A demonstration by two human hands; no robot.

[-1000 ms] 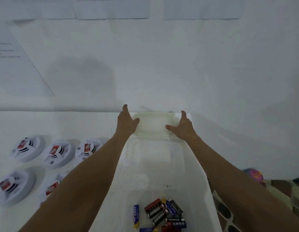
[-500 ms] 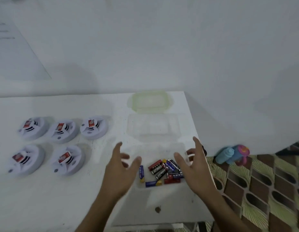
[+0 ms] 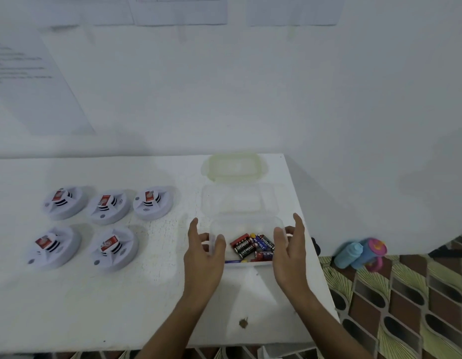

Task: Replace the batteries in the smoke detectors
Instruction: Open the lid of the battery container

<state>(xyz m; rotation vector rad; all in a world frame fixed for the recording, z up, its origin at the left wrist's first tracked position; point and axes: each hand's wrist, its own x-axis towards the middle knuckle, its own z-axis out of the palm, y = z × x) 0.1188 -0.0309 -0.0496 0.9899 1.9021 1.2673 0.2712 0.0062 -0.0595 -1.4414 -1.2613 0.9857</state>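
Note:
Several batteries [image 3: 251, 246], red, black and blue, lie in a clear plastic box [image 3: 246, 221] near the right end of the white table [image 3: 121, 307]. My left hand [image 3: 202, 252] is at the box's left wall and my right hand [image 3: 289, 248] at its right wall. Both have relaxed, spread fingers, and I cannot tell whether they grip the box. Several white round smoke detectors [image 3: 110, 206] with red labels lie in two rows on the left, apart from my hands.
A second clear box [image 3: 244, 200] and a pale green lid [image 3: 233, 167] lie behind the battery box, near the wall. The table's right edge runs close past my right hand. A blue and pink cup [image 3: 362, 252] lies on the patterned floor. Papers hang on the wall.
My hands came back from the lid at the table's far edge to either side of the battery box. The view pulled back and now takes in the whole table.

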